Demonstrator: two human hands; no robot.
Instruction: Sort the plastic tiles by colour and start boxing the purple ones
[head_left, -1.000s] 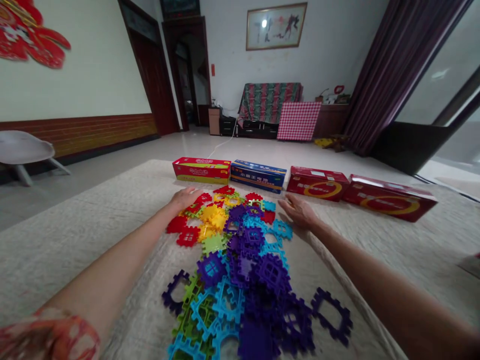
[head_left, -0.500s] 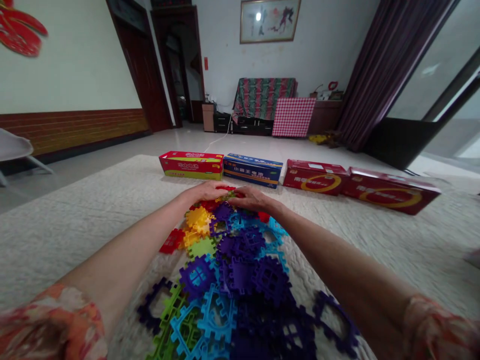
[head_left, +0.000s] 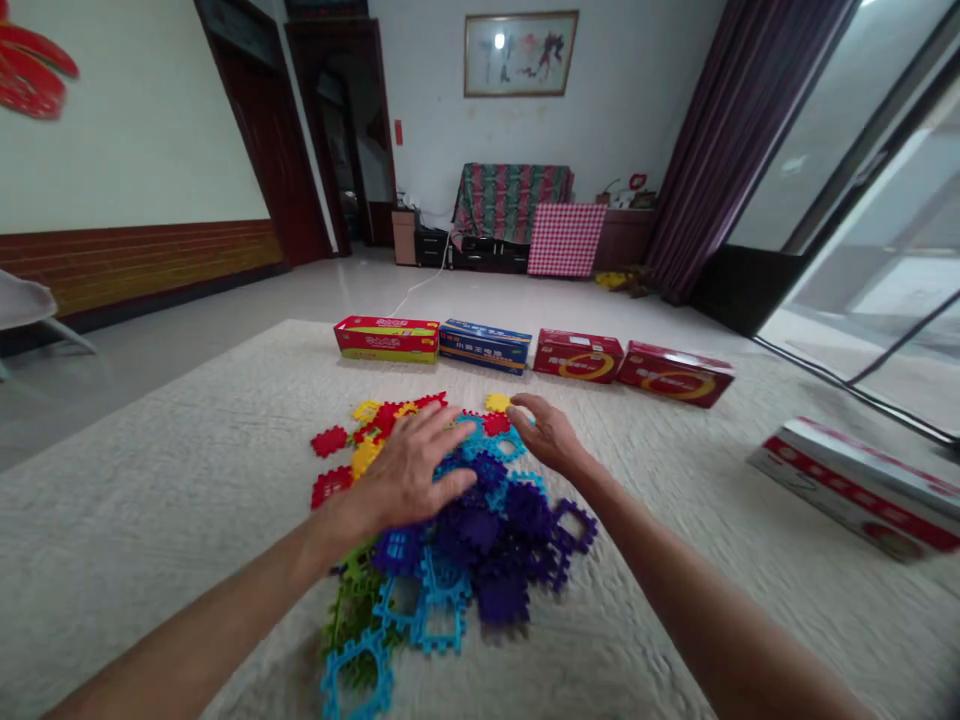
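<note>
A heap of interlocking plastic tiles in purple, blue, green, yellow and red lies on a pale carpet. My left hand rests palm down on the middle of the heap, fingers spread flat over purple and blue pieces. My right hand sits at the heap's far right edge, its fingers curled down onto a blue tile next to a red tile and a yellow tile. Red tiles lie loose to the left.
A row of long boxes stands beyond the heap: a red and yellow box, a blue box and two red boxes. Another red and white box lies at the right. A doorway, covered furniture and curtains stand far behind.
Both hands have drawn back from the heap's far end toward me. The left one now lies flat on the middle. The view has pulled back, revealing a box at the right.
</note>
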